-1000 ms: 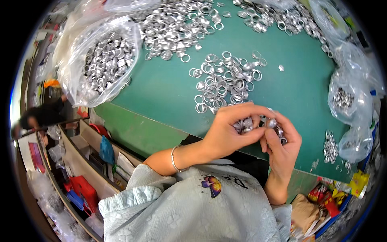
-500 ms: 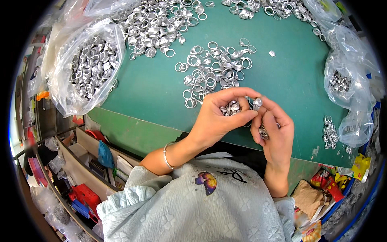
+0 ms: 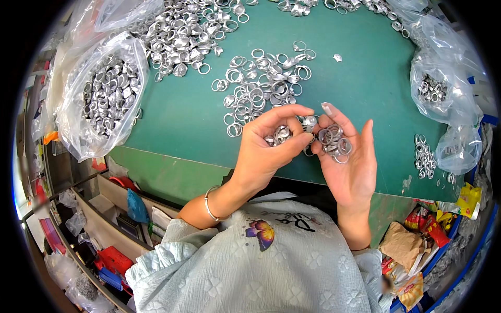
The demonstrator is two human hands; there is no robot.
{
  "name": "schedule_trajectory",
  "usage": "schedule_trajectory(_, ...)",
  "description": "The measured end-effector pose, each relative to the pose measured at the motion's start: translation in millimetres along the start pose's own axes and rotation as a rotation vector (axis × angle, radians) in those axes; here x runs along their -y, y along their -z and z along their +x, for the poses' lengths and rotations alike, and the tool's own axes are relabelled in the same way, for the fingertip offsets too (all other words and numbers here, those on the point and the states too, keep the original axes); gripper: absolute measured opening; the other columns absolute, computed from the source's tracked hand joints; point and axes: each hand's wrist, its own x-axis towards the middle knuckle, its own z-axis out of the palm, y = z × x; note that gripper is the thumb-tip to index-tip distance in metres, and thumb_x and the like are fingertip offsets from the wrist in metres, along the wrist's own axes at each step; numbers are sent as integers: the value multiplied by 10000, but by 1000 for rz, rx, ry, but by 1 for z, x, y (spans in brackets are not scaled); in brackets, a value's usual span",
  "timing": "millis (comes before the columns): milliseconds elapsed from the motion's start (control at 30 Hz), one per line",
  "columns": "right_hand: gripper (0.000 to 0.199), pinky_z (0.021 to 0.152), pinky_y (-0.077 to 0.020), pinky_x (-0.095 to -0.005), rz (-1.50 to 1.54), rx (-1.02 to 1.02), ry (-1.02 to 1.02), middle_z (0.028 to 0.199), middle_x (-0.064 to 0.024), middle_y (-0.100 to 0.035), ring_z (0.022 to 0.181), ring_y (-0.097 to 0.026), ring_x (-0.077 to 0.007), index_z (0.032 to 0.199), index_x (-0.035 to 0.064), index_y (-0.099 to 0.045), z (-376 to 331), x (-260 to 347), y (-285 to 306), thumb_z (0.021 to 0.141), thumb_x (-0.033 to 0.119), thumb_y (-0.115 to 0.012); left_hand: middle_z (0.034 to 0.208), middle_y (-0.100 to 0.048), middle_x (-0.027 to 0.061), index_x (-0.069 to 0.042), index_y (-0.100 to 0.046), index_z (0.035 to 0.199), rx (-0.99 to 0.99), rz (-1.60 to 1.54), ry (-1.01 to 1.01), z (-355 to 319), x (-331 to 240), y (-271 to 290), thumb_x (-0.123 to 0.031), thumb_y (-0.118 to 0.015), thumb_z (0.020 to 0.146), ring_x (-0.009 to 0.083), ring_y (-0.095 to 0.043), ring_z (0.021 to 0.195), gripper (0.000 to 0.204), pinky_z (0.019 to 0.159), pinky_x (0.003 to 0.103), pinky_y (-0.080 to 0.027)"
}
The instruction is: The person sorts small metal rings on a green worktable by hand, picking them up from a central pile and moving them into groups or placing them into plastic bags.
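Note:
My left hand is closed around several silver-coloured metal rings cupped in its fingers. Between its thumb and index fingertip it pinches one ring with a broad top. Close beside it, my right hand is turned palm up with its fingers loosely spread. A small heap of rings lies on the fingers of that hand. Just beyond both hands, a loose pile of similar rings is scattered on the green tabletop.
A larger ring heap lies at the far left, beside an open plastic bag full of rings. On the right are another clear bag and a small ring cluster. One small silver piece lies apart. Compartments hold things lower left.
My right hand has opened from a curled grip, so the rings on its fingers now show. My left hand still pinches a ring. The whole view has shifted slightly.

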Motion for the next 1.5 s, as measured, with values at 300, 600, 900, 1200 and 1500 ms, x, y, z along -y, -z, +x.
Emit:
schedule_trajectory(300, 617, 646, -388, -283, -241, 50, 203, 964, -78, -497, 818, -473, -159, 1179, -28, -452, -1, -7, 6, 935, 461, -169, 651, -497, -28, -21, -597, 1010, 43, 136, -63, -1, 3, -2, 24, -621, 729, 34, -450, 635, 286, 622, 189, -378)
schedule_trajectory(600, 318, 541, -376, -222, -407, -1, 150, 887, -75, -526, 669, -482, -109, 1131, -28, -482, -7, -11, 4, 909, 194, -434, 670, -495, -4, 4, -582, 1034, 176, 294, -193, -1, 5, -9, 70, -593, 730, 58, -498, 592, 312, 551, 189, -414)
schedule_trajectory(900, 158, 391, -312, -203, -1025, -51, 243, 552, 0, -460, 491, -444, -53, 952, -9, -602, 34, 40, 2, 810, 56, -573, 656, -480, -36, -23, -589, 1045, 96, 374, -123, -4, -10, 9, 34, -616, 730, 28, -429, 606, 321, 564, 173, -370)
schedule_trajectory(1200, 140, 495, -421, -299, -1887, 134, 778, 683, -97, -589, 522, -543, -220, 896, 17, -604, 130, 39, 7, 766, 68, -613, 668, -505, -19, -17, -621, 966, 122, 317, -109, 3, -12, 18, 19, -601, 744, 42, -440, 622, 226, 587, 192, -385)
schedule_trajectory(1500, 138, 396, -270, -176, -766, 199, -35, 604, -6, -499, 459, -402, -43, 940, -29, -577, 34, 23, -5, 848, 69, -547, 675, -492, -23, -38, -555, 1111, 53, 175, -152, 9, -15, 19, 26, -663, 699, 35, -454, 644, 430, 590, 186, -384)
